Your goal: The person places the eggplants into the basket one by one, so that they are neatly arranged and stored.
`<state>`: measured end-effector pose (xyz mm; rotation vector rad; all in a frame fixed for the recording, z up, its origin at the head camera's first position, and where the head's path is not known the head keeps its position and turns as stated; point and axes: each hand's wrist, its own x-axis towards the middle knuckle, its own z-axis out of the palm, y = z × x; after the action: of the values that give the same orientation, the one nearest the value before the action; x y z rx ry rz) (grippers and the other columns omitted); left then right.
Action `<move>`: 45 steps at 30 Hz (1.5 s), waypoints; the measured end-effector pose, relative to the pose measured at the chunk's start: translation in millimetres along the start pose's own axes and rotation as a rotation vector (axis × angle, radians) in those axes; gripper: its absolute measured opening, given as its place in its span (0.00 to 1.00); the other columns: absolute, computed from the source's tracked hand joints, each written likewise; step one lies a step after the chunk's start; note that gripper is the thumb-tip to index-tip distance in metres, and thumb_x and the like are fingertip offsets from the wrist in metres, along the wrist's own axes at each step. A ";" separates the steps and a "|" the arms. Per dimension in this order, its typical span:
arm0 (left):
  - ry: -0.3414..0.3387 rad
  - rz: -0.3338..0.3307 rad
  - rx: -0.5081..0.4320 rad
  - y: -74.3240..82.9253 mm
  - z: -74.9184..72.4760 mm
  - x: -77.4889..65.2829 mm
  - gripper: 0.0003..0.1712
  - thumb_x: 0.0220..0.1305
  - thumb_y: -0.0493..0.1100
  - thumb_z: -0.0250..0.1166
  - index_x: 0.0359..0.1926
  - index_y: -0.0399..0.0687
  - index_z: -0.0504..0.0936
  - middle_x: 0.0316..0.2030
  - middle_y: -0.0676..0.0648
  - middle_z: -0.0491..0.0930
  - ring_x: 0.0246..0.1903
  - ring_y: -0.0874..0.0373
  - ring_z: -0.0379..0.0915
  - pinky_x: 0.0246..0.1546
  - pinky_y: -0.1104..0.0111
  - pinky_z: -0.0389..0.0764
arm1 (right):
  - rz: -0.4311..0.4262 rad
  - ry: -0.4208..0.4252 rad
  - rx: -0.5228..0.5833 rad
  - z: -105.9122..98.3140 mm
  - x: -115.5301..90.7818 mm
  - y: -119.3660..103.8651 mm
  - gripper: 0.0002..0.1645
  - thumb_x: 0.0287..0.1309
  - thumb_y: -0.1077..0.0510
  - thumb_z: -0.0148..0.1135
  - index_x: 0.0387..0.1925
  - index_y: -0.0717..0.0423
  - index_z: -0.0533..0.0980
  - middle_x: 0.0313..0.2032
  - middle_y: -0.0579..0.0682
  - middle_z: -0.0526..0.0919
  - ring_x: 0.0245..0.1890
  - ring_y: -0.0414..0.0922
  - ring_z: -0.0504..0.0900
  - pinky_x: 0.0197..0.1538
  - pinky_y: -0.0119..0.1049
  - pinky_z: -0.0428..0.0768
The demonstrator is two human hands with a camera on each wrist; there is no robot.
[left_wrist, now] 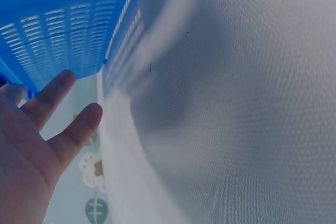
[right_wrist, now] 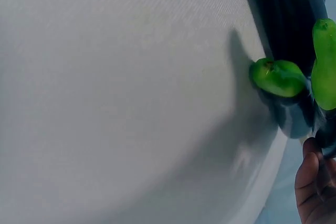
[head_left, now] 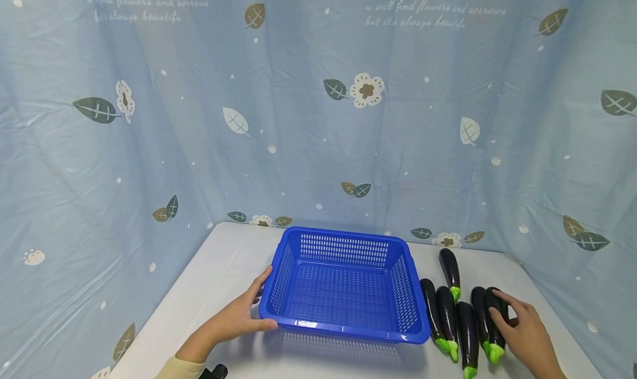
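Note:
A blue plastic basket (head_left: pixel 343 329) with slotted walls stands on the white table, nothing inside it. At its near left corner is my left hand (head_left: pixel 244 312), thumb at the front rim and fingers along the left side. Two of those fingers (left_wrist: pixel 76 132) stretch out straight and apart in the left wrist view. My right hand (head_left: pixel 530 326) grips the rightmost eggplant (head_left: pixel 495 326), thumb on its left side and fingers over its far end. That eggplant's green stem (right_wrist: pixel 324 66) shows in the right wrist view, beside a neighbouring eggplant's stem (right_wrist: pixel 278 77).
Several dark eggplants (head_left: pixel 466 329) lie side by side right of the basket, green ends toward me. Another eggplant (head_left: pixel 449 267) lies farther back. A blue patterned curtain (head_left: pixel 318 119) surrounds the white table (head_left: pixel 214 274). A small black object (head_left: pixel 215 372) is near my left sleeve.

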<state>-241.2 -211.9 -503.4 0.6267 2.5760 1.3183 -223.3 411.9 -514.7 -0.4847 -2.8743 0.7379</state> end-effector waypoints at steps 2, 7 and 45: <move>0.001 0.005 0.002 -0.5 0.1 0.3 0.69 0.56 0.54 0.77 0.83 0.58 0.36 0.78 0.33 0.49 0.70 0.32 0.61 0.63 0.38 0.69 | -0.007 0.002 0.003 -0.4 0.4 -3.1 0.38 0.71 0.42 0.57 0.71 0.61 0.64 0.58 0.78 0.61 0.39 0.58 0.77 0.35 0.52 0.77; 0.010 0.022 0.012 -1.3 -0.1 0.8 0.70 0.55 0.54 0.78 0.83 0.58 0.36 0.77 0.32 0.50 0.69 0.31 0.62 0.62 0.38 0.70 | -0.071 0.008 0.022 -1.8 1.0 -8.6 0.38 0.73 0.40 0.55 0.71 0.61 0.65 0.59 0.77 0.62 0.37 0.55 0.78 0.30 0.43 0.74; 0.007 0.007 0.005 0.6 0.3 0.0 0.70 0.56 0.53 0.78 0.83 0.56 0.35 0.77 0.32 0.50 0.68 0.33 0.63 0.63 0.39 0.70 | -0.274 0.114 0.060 16.9 -4.9 -39.1 0.31 0.72 0.47 0.59 0.67 0.60 0.72 0.56 0.73 0.69 0.29 0.48 0.72 0.27 0.38 0.68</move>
<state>-240.9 -211.3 -503.1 0.6331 2.5857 1.3196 -232.9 370.3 -510.5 -0.1162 -2.7259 0.7211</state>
